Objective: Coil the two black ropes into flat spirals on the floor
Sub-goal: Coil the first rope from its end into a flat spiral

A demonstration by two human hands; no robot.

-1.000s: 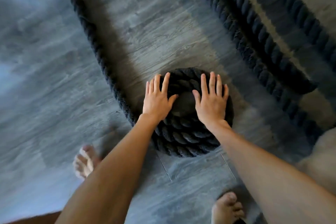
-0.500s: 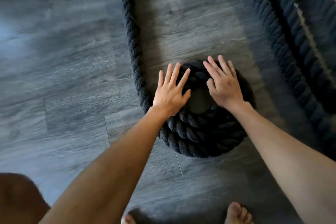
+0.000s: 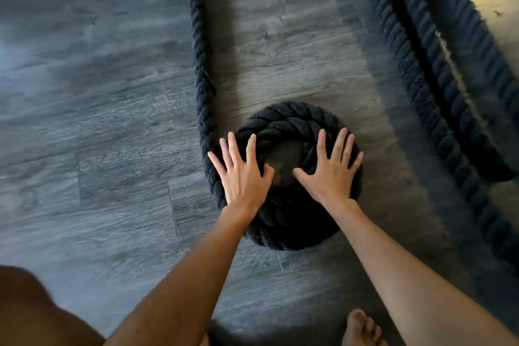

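Both the left hand [image 3: 242,174] and the right hand [image 3: 330,170] press flat, fingers spread, on the thick black twisted rope coil [image 3: 286,121] lying on the grey wooden plank floor [image 3: 112,121].

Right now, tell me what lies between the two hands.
Head view: the rope coil shows its smooth dark centre between left hand and right hand.

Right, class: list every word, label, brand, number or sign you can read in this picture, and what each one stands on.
None: there is nothing to read here. The coiled rope, the loose rope to its right, the plank floor, the left hand and the right hand show no lettering, tag or number.
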